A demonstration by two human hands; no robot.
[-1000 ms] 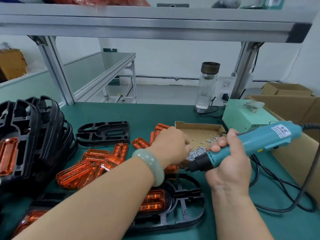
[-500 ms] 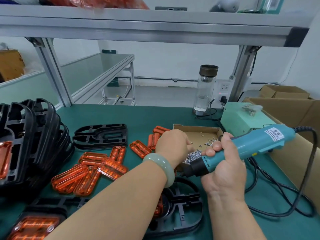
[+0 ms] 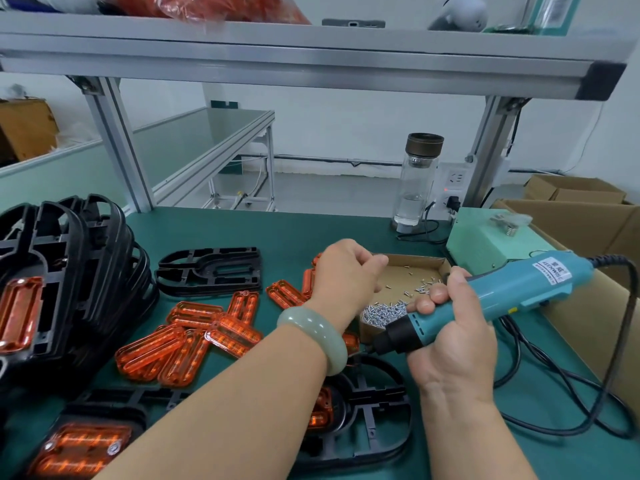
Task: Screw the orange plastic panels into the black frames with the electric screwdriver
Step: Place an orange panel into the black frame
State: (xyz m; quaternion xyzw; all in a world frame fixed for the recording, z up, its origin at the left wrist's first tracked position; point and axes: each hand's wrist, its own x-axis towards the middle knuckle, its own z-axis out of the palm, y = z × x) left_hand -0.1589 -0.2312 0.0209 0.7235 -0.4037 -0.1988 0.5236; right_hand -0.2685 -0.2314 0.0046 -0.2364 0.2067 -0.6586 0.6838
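While my right grip [image 3: 450, 341] is clamped round the teal plastic electric screwdriver [image 3: 512, 292], its black tip points down-left at the far edge of the flat black plastic frame [image 3: 374, 420] lying nearest me on the green worktop [image 3: 294, 233], with a seated orange panel [image 3: 320, 407] in it. Loose ribbed orange plastic panels [image 3: 194, 337] lie heaped to the left, beside a leaning stack of black frames [image 3: 69, 271]. My left grip [image 3: 341, 271] hovers, fingers curled, over the shallow cardboard tray [image 3: 408, 271] of small silver screws [image 3: 384, 311]; whether it pinches one I cannot tell.
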